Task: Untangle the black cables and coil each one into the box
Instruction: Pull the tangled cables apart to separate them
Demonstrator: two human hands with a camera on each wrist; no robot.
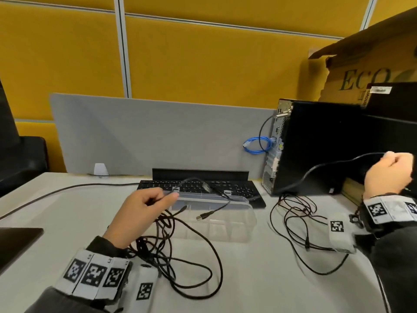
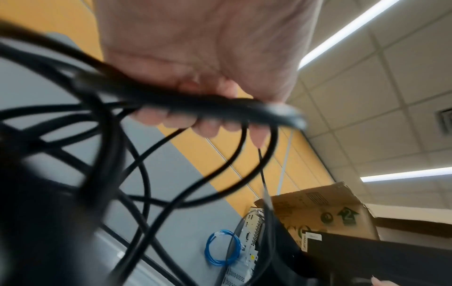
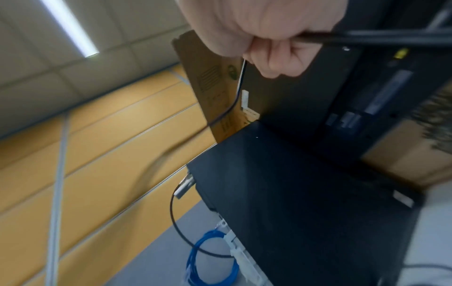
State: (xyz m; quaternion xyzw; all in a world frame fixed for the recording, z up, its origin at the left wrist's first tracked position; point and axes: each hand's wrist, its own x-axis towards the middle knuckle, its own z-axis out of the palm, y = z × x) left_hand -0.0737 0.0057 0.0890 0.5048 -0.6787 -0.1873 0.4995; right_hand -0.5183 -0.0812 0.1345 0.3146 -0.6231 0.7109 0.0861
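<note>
Clear plastic box (image 1: 225,224) on desk, USB plug (image 1: 204,216) dangling over it

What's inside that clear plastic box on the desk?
The clear box looks almost empty: one black cable's USB plug dangles into it. No coiled cable shows inside. The left hand hides its left end.

The cardboard box (image 1: 361,64) bears large dark letters "ECO"; the black case (image 1: 392,98) before it reads "Lenovo" vertically on its edge.
</note>
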